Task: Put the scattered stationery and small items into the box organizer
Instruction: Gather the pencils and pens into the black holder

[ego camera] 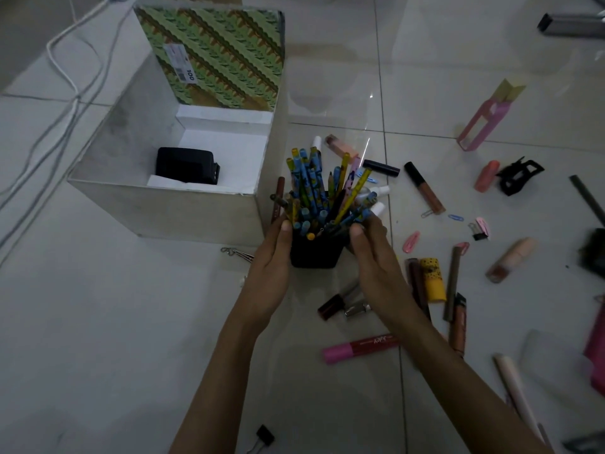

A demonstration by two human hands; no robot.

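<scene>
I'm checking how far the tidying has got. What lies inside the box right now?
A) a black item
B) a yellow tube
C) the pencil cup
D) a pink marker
A: a black item lies on the bottom of the box, while the pencil cup is held outside it between the left hand and the right hand.

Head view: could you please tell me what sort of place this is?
Probably a home floor: glossy white tiles, white cables trailing beside the box, and a black hair claw lying among scattered cosmetics.
</scene>
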